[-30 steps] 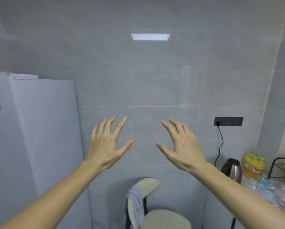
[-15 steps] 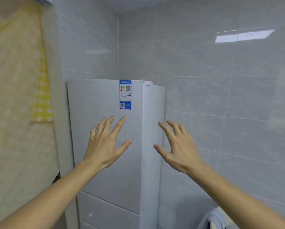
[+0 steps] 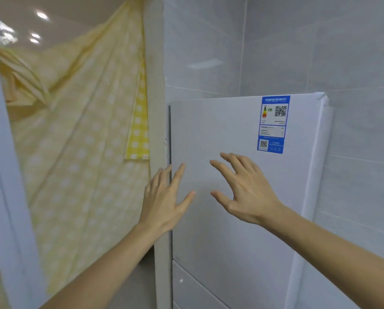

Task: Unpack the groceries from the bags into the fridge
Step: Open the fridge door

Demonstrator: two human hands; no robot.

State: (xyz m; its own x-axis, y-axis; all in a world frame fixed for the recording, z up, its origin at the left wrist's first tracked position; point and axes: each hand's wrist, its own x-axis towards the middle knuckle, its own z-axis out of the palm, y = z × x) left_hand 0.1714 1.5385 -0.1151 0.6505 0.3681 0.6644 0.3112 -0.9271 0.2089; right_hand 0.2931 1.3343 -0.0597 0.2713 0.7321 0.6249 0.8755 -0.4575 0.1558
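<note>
In front of a closed white fridge (image 3: 231,219), two bare hands are raised w/ nothing in them; the view is from the person's head, looking fwd. The left hand (image 3: 164,201) is at the fridge door's left edge, palm facing away, fingers straight and spread wide, thumb out to the right; its fingertips overlap the dark gap between the door and the beige post (image 3: 157,108) beside it; whether they touch the door can't be told. The right hand (image 3: 246,190) is just beside it, over the middle of the upper door, fingers spread and loosely bent, thumb pointing left toward the other thumb; the two thumbs are near each other but apart; contact w/ the door can't be told either. Both forearms run up from the bottom corners of the view.

The fridge stands in a corner of grey tiled walls (image 3: 353,63); its upper door is shut, and a seam low down marks a second door or drawer below it. A blue sticker (image 3: 273,123) w/ QR codes and an energy chart sits near the door's top right corner.

Left of the post, a yellow curtain (image 3: 79,141) w/ white dots hangs in folds behind glass; a pale blue-grey frame (image 3: 6,175) runs down the far left edge. No bags or groceries are in view.
</note>
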